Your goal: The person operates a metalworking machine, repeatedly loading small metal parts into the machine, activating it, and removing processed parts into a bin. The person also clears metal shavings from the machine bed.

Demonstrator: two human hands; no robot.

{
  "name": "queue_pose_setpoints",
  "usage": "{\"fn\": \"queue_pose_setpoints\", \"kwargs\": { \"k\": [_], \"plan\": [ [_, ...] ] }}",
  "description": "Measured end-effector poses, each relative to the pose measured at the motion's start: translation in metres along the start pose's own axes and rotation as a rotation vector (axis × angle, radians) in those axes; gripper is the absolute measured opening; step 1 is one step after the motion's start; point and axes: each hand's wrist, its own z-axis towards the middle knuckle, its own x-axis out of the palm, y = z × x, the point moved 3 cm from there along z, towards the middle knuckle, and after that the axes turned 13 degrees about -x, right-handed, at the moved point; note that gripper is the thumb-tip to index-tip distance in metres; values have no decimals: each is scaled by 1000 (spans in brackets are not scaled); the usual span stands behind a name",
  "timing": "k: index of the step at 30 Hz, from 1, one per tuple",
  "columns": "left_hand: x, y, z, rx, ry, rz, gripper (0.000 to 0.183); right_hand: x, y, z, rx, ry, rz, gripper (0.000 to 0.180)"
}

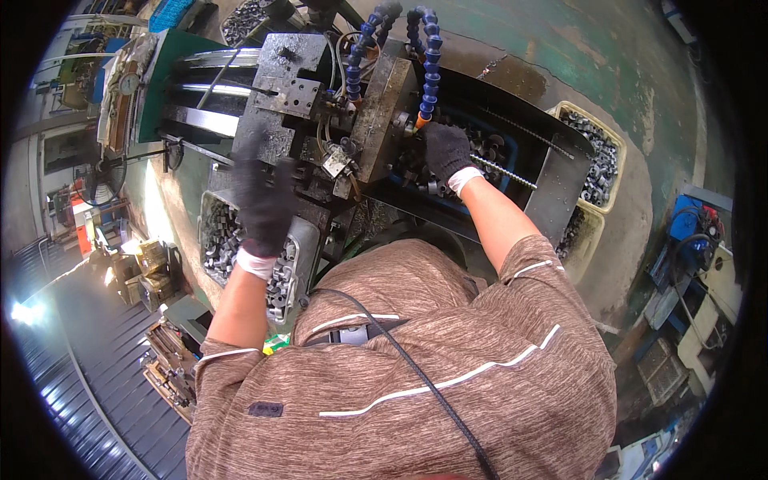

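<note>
My left hand [264, 198], in a dark knit glove, is motion-blurred above the front edge of a metal-working machine. Its fingers are apart and I see nothing in them. Below it stands a grey plastic bin [303, 240] of small metal parts [219, 246]. My right hand [447, 150], gloved too, has curled fingers beside the orange nozzle [422, 122] of a blue segmented coolant hose [431, 72]. Close to those fingers is a round metal fixture [402, 123] on the machine's steel block [384, 114]. Whether the right hand holds anything is hidden.
A spiral-ribbed rod [504, 171] crosses the dark chip tray [552, 186], where more metal parts lie. Cream bins [621, 162] of parts stand on the floor at right. The machine's slide rails [204, 120] extend leftward. A fan [102, 180] stands farther left.
</note>
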Motion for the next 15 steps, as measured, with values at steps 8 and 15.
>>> {"fn": "queue_pose_setpoints", "kwargs": {
  "k": [8, 15],
  "plan": [
    [-72, 97, 46, -90, 167, 245, 34, -86, 29, -81, -91, -347, 88, 51],
    [-11, 77, -10, -649, 114, -339, 28, -33, -5, -259, 339, -85, 96, 46]
  ]
}}
